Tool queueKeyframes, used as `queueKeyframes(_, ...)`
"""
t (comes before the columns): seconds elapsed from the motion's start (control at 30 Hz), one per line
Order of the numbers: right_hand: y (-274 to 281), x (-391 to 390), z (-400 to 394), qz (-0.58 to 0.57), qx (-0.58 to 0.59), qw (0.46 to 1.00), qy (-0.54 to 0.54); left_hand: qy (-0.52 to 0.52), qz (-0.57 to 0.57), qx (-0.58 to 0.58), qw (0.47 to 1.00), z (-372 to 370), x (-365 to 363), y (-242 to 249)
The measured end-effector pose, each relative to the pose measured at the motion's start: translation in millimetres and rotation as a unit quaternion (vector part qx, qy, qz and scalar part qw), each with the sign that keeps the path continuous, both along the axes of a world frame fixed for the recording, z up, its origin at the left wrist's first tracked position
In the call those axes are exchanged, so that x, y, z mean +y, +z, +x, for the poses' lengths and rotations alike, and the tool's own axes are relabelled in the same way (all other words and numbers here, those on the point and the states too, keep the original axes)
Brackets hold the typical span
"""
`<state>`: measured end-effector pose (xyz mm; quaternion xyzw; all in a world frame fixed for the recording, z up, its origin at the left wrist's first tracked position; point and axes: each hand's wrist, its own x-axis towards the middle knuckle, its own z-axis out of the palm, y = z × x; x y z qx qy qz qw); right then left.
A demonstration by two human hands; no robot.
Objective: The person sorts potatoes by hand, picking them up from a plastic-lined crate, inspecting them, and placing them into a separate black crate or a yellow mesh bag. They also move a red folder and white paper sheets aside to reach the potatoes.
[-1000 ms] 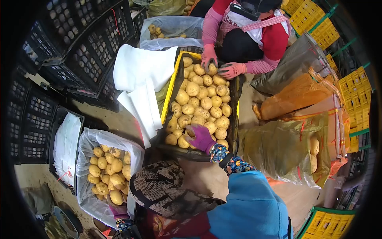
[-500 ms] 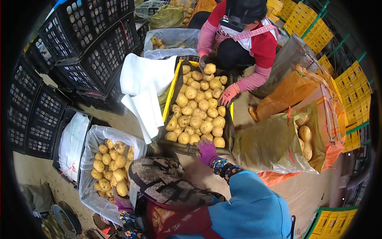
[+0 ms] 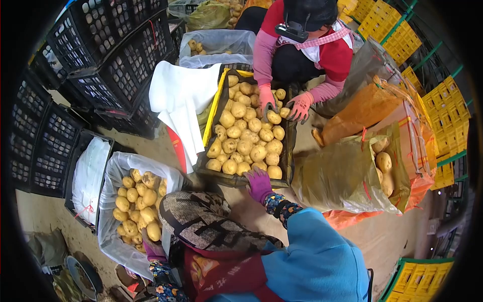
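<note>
My right hand [image 3: 259, 185], in a purple glove, rests on the near rim of a black-lined crate [image 3: 241, 180] with its fingers spread. Potatoes [image 3: 245, 147] fill that crate. Low on the left, my left hand [image 3: 152, 248], also purple-gloved, reaches into a crate lined with clear plastic [image 3: 111, 241]. Its fingers curl against a large potato [image 3: 154, 231] and are partly hidden. Other potatoes [image 3: 136, 202] lie around it. Across from me, a co-worker's two pink-gloved hands [image 3: 266, 98] [image 3: 301, 106] touch potatoes at the far part of the black-lined crate.
White sheets [image 3: 178, 93] lie left of the middle crate. Black crates [image 3: 108, 60] are stacked at the left. A greenish bag of potatoes [image 3: 332, 176] lies at the right beside orange sacks [image 3: 359, 113]. Yellow crates [image 3: 445, 123] line the far right. A plastic-lined crate [image 3: 219, 43] stands behind.
The co-worker's raised hand, which held a potato, has come down onto the potatoes in the crate. My right hand stays at the rim; my left hand has moved slightly. The view has shifted a little.
</note>
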<state>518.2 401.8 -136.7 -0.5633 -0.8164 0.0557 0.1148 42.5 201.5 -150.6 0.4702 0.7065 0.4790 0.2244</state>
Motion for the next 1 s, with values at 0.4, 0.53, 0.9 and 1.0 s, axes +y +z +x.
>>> queueKeyframes(0.4, 3, 1, -2, 0.005, 0.004, 1.0, 0.001, -0.002, 0.002, -0.056, 0.998, 10, -3, 8)
queueKeyframes(0.53, 3, 1, -3, -0.017, 0.005, 1.0, -0.005, -0.008, 0.009, 0.04, 0.999, 0, -7, -7)
queueKeyframes(0.9, 14, 23, 14, 0.022, 0.204, 0.976, -0.074, -0.013, 0.03, -0.041, 0.999, 2, -6, -7)
queueKeyframes(1.0, 38, 54, 50, 0.18, 0.193, 0.928, -0.261, -0.031, 0.009, 0.128, 0.991, 4, -6, 13)
